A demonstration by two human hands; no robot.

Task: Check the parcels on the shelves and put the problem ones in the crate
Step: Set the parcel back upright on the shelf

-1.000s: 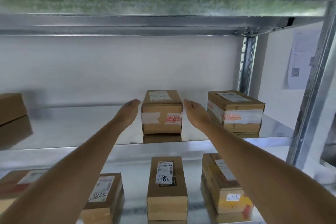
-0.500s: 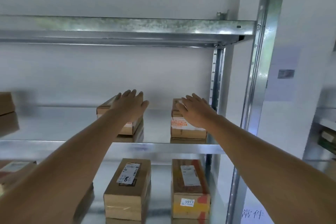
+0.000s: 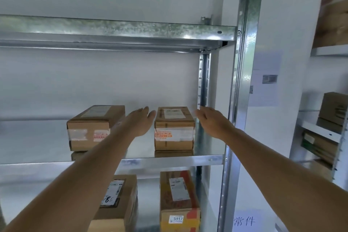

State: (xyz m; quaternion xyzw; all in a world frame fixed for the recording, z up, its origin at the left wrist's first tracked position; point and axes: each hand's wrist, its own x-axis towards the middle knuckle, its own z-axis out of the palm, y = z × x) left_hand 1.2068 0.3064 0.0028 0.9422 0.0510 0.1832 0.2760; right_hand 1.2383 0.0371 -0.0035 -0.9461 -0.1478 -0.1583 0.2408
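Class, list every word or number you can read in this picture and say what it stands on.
"5917": white sticker on the yellow-and-red cardboard parcel, lower shelf.
"86", handwritten, an unclear stroke before it: label on the brown cardboard parcel beside it.
"常件": white sign, bottom right.
All other labels, tape print and wall sheets: too blurred.

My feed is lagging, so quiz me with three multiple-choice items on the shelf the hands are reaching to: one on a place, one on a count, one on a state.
1. Where does the right-hand parcel on the middle shelf stand?
A. Between the two hands
B. Left of both hands
C. On the top shelf

2. How many parcels stand on that shelf in view?
A. One
B. Two
C. Four

3. How are the hands?
A. Both gripping the parcel
B. One holds a crate
C. Both open, no grip yet

Answers:
1 A: the left hand and right hand flank it.
2 B: it and the left-hand parcel are the only ones there.
3 C: the fingers are straight, with a gap showing on each side of the parcel.
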